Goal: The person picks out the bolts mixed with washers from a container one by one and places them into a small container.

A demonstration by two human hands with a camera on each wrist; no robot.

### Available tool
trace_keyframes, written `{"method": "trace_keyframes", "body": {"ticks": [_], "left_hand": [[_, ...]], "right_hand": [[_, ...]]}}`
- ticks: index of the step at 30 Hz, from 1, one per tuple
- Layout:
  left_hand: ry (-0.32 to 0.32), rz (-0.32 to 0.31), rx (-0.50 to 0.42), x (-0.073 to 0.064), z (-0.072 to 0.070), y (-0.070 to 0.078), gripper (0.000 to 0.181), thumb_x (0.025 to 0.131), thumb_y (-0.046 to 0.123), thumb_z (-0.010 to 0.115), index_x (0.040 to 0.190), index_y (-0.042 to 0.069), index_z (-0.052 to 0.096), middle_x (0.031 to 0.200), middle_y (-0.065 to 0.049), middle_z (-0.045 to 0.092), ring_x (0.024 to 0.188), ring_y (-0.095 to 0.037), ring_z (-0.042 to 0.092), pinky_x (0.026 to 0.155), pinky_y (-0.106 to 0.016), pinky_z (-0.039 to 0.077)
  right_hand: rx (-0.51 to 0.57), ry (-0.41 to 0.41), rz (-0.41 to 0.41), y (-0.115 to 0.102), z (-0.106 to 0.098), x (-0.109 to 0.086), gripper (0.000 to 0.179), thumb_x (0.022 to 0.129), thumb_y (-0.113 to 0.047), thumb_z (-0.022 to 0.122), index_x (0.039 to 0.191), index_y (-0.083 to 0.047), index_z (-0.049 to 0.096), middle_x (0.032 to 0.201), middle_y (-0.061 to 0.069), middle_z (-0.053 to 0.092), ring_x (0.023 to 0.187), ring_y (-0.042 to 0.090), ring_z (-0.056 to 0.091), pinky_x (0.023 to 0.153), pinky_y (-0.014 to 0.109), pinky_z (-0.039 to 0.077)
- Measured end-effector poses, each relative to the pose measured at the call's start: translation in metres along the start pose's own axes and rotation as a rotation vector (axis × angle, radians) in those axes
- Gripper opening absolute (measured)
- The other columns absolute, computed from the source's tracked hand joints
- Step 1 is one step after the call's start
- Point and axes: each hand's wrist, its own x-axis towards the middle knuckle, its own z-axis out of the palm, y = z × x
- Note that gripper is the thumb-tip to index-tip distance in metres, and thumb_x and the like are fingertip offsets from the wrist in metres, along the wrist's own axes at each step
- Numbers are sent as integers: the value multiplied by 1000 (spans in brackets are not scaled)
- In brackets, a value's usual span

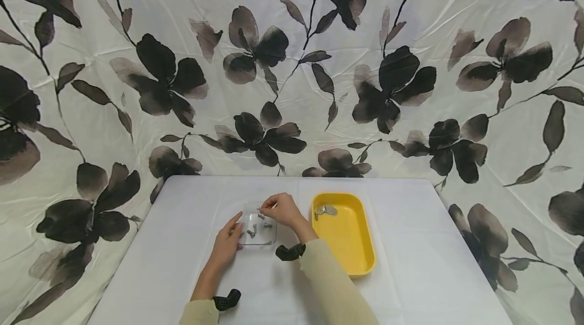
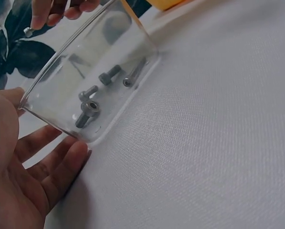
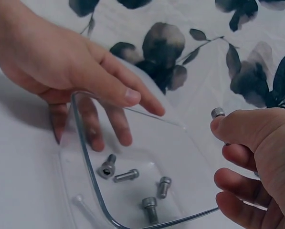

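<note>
A clear, square-cornered container (image 1: 275,236) stands on the white table, with several silver socket-head bolts (image 3: 150,210) lying loose inside. My left hand (image 1: 226,239) rests against its left side; in the right wrist view the fingers spread along the outer wall and rim, fairly straight. Above the container's far right part, my right hand (image 1: 284,210) pinches a small socket-head bolt (image 3: 217,112) between thumb and forefinger. Its other fingers curl toward the palm, where small shiny bits show between them.
Right of the container stands a yellow tray (image 1: 367,244), under the right forearm in the head view. Flat round metal pieces (image 1: 329,209) and a small bolt (image 1: 317,216) lie at its far left corner. A floral cloth (image 1: 319,127) hangs behind the table (image 1: 410,244).
</note>
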Motion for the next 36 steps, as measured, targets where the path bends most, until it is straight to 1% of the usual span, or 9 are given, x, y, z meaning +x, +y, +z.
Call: {"method": "trace_keyframes", "body": {"ticks": [6, 10, 13, 17, 20, 23, 28, 33, 36], "left_hand": [[-18, 13, 1, 2, 5, 0, 44, 105, 29, 44, 149, 23, 41, 128, -18, 56, 87, -23, 62, 62, -28, 55], [-12, -6, 19, 0, 7, -1, 45, 105, 31, 44, 149, 23, 41, 126, -17, 57, 80, -21, 61, 61, -28, 54], [-10, -10, 25, -2, 6, -2, 45, 105, 32, 43, 149, 24, 40, 126, -16, 57, 79, -20, 60, 61, -28, 54], [-2, 3, 24, -2, 5, 0, 45, 105, 32, 42, 150, 24, 40, 127, -16, 57, 79, -20, 60, 62, -29, 53], [7, -2, 26, -3, 5, 2, 45, 105, 30, 43, 149, 23, 40, 126, -16, 57, 75, -20, 60, 62, -28, 53], [10, -4, 24, -3, 5, 2, 44, 105, 29, 43, 149, 23, 41, 125, -16, 57, 74, -20, 60, 62, -28, 53], [11, 7, 16, -2, 4, 3, 44, 105, 30, 43, 149, 23, 41, 124, -16, 58, 76, -21, 60, 63, -28, 54], [13, -12, 19, -2, 2, 1, 45, 105, 29, 43, 150, 23, 40, 124, -17, 57, 78, -21, 60, 62, -28, 54], [25, -14, 19, 0, 4, -1, 44, 105, 29, 44, 149, 22, 41, 122, -18, 58, 74, -21, 60, 60, -27, 54]], "right_hand": [[11, 22, 29, 7, 1, -3, 6, 86, -18, 75, 82, -13, 76, 73, -8, 64, 66, 9, 52, 54, 22, 44], [9, 13, 36, 13, 5, -5, 6, 86, -20, 76, 82, -15, 76, 73, -9, 65, 67, 9, 53, 56, 21, 45], [8, 6, 47, 16, 7, -5, 6, 86, -21, 76, 83, -16, 76, 74, -10, 65, 68, 9, 53, 57, 21, 45], [17, 12, 69, 17, 7, -4, 10, 86, -21, 75, 91, -12, 76, 77, -8, 63, 73, 10, 53, 58, 22, 45], [25, 13, 78, 17, 7, -5, 14, 86, -20, 75, 96, -10, 75, 79, -6, 62, 74, 11, 52, 58, 23, 46], [31, 12, 79, 18, 8, -5, 13, 87, -20, 75, 96, -11, 75, 80, -6, 62, 73, 11, 52, 58, 22, 46], [33, 10, 72, 20, 6, -2, 12, 87, -20, 74, 95, -12, 74, 80, -6, 63, 71, 10, 52, 58, 22, 46], [42, -6, 73, 17, 2, -2, 12, 88, -19, 73, 97, -11, 74, 80, -5, 62, 70, 11, 52, 58, 22, 46], [42, 2, 63, 16, -5, -5, 13, 89, -19, 73, 98, -10, 74, 80, -5, 62, 70, 12, 53, 58, 22, 47]]}}
